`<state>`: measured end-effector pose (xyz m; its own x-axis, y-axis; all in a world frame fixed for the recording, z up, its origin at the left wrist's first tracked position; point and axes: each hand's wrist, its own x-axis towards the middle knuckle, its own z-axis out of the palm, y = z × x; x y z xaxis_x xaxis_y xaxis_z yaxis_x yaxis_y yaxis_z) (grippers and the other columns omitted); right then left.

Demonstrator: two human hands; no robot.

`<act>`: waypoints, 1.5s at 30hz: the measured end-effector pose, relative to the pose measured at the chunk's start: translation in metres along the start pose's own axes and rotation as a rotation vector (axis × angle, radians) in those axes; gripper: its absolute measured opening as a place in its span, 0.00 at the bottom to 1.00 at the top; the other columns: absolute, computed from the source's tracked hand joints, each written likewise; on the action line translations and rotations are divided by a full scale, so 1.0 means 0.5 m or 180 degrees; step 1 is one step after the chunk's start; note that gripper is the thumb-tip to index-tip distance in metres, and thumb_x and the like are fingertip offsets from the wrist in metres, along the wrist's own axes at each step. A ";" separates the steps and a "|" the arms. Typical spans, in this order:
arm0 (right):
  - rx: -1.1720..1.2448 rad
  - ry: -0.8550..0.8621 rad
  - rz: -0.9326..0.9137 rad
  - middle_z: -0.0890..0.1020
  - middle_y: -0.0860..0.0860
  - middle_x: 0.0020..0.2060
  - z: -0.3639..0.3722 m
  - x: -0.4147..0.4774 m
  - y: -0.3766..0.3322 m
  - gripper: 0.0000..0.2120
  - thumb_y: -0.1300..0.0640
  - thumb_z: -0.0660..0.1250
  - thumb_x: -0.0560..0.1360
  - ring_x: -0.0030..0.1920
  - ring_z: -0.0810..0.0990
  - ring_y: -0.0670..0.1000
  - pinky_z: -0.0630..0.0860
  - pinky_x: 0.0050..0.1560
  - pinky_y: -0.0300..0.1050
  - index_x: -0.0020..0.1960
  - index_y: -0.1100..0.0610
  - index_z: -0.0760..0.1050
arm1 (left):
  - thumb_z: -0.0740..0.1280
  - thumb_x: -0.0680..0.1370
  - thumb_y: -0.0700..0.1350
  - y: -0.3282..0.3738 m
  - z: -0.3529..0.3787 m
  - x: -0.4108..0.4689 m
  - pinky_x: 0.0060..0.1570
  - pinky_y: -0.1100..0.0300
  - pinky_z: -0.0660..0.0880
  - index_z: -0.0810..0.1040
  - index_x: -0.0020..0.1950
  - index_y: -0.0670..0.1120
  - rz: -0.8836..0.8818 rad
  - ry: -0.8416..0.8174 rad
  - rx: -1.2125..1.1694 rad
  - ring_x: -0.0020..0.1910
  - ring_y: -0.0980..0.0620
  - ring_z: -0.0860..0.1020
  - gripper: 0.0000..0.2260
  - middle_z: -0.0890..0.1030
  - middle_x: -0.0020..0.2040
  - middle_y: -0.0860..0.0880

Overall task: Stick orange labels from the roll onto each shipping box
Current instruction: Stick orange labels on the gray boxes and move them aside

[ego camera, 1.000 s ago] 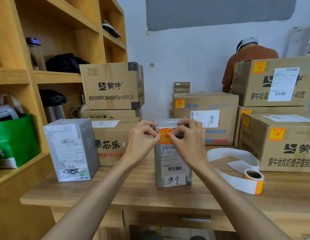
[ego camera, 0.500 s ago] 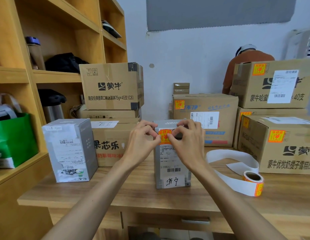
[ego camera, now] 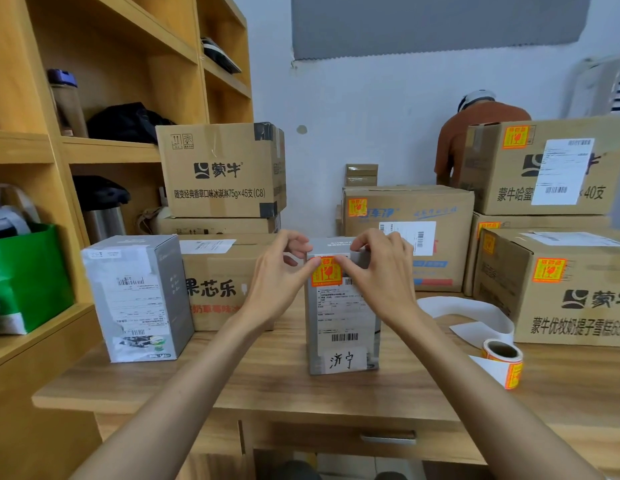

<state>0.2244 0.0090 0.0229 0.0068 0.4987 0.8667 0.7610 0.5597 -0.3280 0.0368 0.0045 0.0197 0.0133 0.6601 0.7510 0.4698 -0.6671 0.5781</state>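
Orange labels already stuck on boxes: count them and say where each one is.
5: grey box under the hands; blue-print carton; top right carton; carton beneath it, partly hidden; lower right carton. More may be hidden.

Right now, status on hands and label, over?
Both hands pressing orange label onto grey box. Label roll idle at right. Nothing in the way.

Your wooden bench (ego camera: 232,382) carries a tall grey box (ego camera: 343,327) upright right under your left hand (ego camera: 277,282) and right hand (ego camera: 381,278). Left of your left hand stands another grey box (ego camera: 138,299); right of your right hand lies the label roll (ego camera: 502,362), with cardboard cartons (ego camera: 551,289) behind.
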 end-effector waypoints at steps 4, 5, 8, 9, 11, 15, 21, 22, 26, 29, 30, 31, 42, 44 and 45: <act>0.0088 -0.0070 -0.0003 0.76 0.44 0.41 0.005 0.012 0.010 0.12 0.47 0.73 0.73 0.45 0.69 0.48 0.63 0.57 0.47 0.44 0.53 0.73 | 0.75 0.77 0.44 0.001 -0.003 0.009 0.49 0.61 0.77 0.78 0.58 0.48 -0.0142 -0.0082 -0.0132 0.50 0.58 0.79 0.12 0.82 0.50 0.53; 0.0104 -0.0090 -0.0022 0.76 0.44 0.42 0.006 0.013 0.013 0.12 0.47 0.73 0.73 0.46 0.69 0.48 0.64 0.56 0.47 0.44 0.53 0.73 | 0.75 0.77 0.44 0.000 -0.004 0.011 0.48 0.63 0.76 0.79 0.58 0.48 -0.0135 -0.0082 -0.0114 0.49 0.59 0.78 0.11 0.82 0.50 0.53; 0.0072 -0.0206 -0.0113 0.77 0.46 0.48 0.009 0.010 0.029 0.13 0.45 0.73 0.73 0.50 0.69 0.48 0.66 0.54 0.48 0.50 0.52 0.77 | 0.74 0.77 0.45 -0.005 -0.009 0.011 0.50 0.63 0.76 0.81 0.60 0.48 0.0008 -0.0154 0.0022 0.51 0.60 0.78 0.12 0.81 0.53 0.54; 0.0002 -0.0268 -0.0179 0.76 0.48 0.52 0.010 0.007 0.035 0.15 0.44 0.73 0.73 0.52 0.69 0.48 0.67 0.55 0.48 0.53 0.52 0.78 | 0.74 0.77 0.45 -0.008 -0.010 0.010 0.51 0.62 0.76 0.82 0.61 0.49 0.0071 -0.0229 0.0080 0.52 0.59 0.78 0.13 0.80 0.54 0.54; -0.0240 -0.0425 -0.0394 0.74 0.50 0.61 0.014 -0.005 0.046 0.22 0.41 0.73 0.71 0.58 0.69 0.51 0.69 0.58 0.50 0.59 0.53 0.77 | 0.75 0.76 0.46 -0.015 -0.011 0.004 0.53 0.60 0.77 0.81 0.64 0.50 0.0209 -0.0378 0.0275 0.53 0.58 0.77 0.16 0.77 0.58 0.53; -0.0447 -0.0510 -0.0571 0.71 0.51 0.68 0.018 -0.018 0.056 0.27 0.38 0.71 0.71 0.67 0.68 0.54 0.68 0.64 0.52 0.63 0.53 0.73 | 0.78 0.74 0.48 -0.030 -0.004 -0.008 0.56 0.64 0.74 0.79 0.65 0.53 0.0344 -0.0412 0.0501 0.58 0.61 0.73 0.20 0.71 0.62 0.53; -0.0336 -0.0619 -0.0620 0.75 0.49 0.63 0.023 -0.016 0.066 0.27 0.39 0.71 0.72 0.67 0.69 0.53 0.67 0.65 0.50 0.64 0.52 0.72 | 0.77 0.75 0.48 -0.041 -0.004 -0.011 0.57 0.73 0.69 0.74 0.70 0.53 0.0421 -0.0500 0.0682 0.60 0.65 0.71 0.25 0.70 0.64 0.55; -0.0247 -0.0654 -0.0612 0.74 0.48 0.64 0.020 -0.015 0.069 0.27 0.39 0.72 0.72 0.67 0.69 0.53 0.68 0.65 0.50 0.65 0.52 0.71 | 0.77 0.75 0.48 -0.043 -0.007 -0.012 0.57 0.74 0.69 0.73 0.71 0.52 0.0403 -0.0537 0.0709 0.60 0.66 0.70 0.27 0.70 0.65 0.56; -0.0201 -0.0812 -0.0640 0.74 0.48 0.64 0.013 -0.011 0.075 0.27 0.42 0.74 0.71 0.67 0.68 0.52 0.70 0.63 0.52 0.65 0.51 0.71 | 0.77 0.75 0.46 -0.047 -0.014 -0.009 0.58 0.71 0.68 0.75 0.72 0.49 0.0414 -0.0579 0.0714 0.59 0.71 0.69 0.26 0.70 0.65 0.56; -0.0069 -0.0735 -0.0569 0.76 0.48 0.60 0.013 -0.006 0.067 0.22 0.41 0.72 0.72 0.62 0.70 0.51 0.70 0.60 0.50 0.60 0.52 0.73 | 0.76 0.75 0.48 -0.043 -0.017 -0.001 0.59 0.67 0.71 0.78 0.67 0.49 0.0418 -0.0523 0.0591 0.61 0.67 0.71 0.21 0.71 0.64 0.55; 0.0028 -0.0664 -0.0500 0.76 0.47 0.58 0.012 -0.003 0.064 0.20 0.41 0.70 0.73 0.60 0.71 0.50 0.70 0.58 0.49 0.58 0.52 0.74 | 0.75 0.76 0.49 -0.042 -0.018 0.002 0.59 0.65 0.72 0.78 0.65 0.49 0.0414 -0.0533 0.0559 0.62 0.65 0.71 0.19 0.72 0.63 0.55; 0.0086 -0.0595 -0.0439 0.77 0.47 0.56 0.012 -0.001 0.062 0.19 0.40 0.69 0.74 0.58 0.71 0.49 0.70 0.56 0.49 0.56 0.52 0.74 | 0.75 0.77 0.49 -0.041 -0.019 0.006 0.60 0.64 0.72 0.79 0.64 0.49 0.0422 -0.0557 0.0556 0.62 0.64 0.72 0.17 0.73 0.63 0.54; -0.0021 -0.0520 -0.0424 0.77 0.49 0.59 0.018 0.003 0.063 0.20 0.37 0.65 0.75 0.60 0.72 0.51 0.71 0.60 0.57 0.55 0.52 0.76 | 0.69 0.81 0.52 -0.030 -0.022 0.020 0.59 0.63 0.71 0.83 0.60 0.50 0.0094 -0.0475 0.0329 0.63 0.61 0.72 0.11 0.74 0.62 0.53; -0.0440 -0.0351 -0.0543 0.74 0.54 0.65 0.013 -0.010 0.060 0.23 0.36 0.62 0.75 0.65 0.70 0.55 0.68 0.67 0.57 0.59 0.52 0.77 | 0.63 0.84 0.53 -0.026 -0.024 0.024 0.62 0.62 0.70 0.83 0.63 0.51 -0.0167 -0.0430 0.0088 0.67 0.60 0.70 0.13 0.73 0.67 0.54; -0.0609 -0.0250 -0.0593 0.73 0.56 0.67 0.011 -0.017 0.052 0.24 0.35 0.62 0.75 0.66 0.70 0.56 0.66 0.68 0.56 0.60 0.52 0.77 | 0.60 0.85 0.52 -0.031 -0.023 0.028 0.65 0.61 0.69 0.81 0.67 0.52 -0.0284 -0.0417 -0.0006 0.69 0.60 0.69 0.14 0.72 0.69 0.55</act>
<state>0.2405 0.0230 0.0049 -0.1892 0.4529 0.8713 0.8531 0.5152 -0.0825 0.0194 0.0202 0.0250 0.0866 0.7560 0.6488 0.4726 -0.6045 0.6413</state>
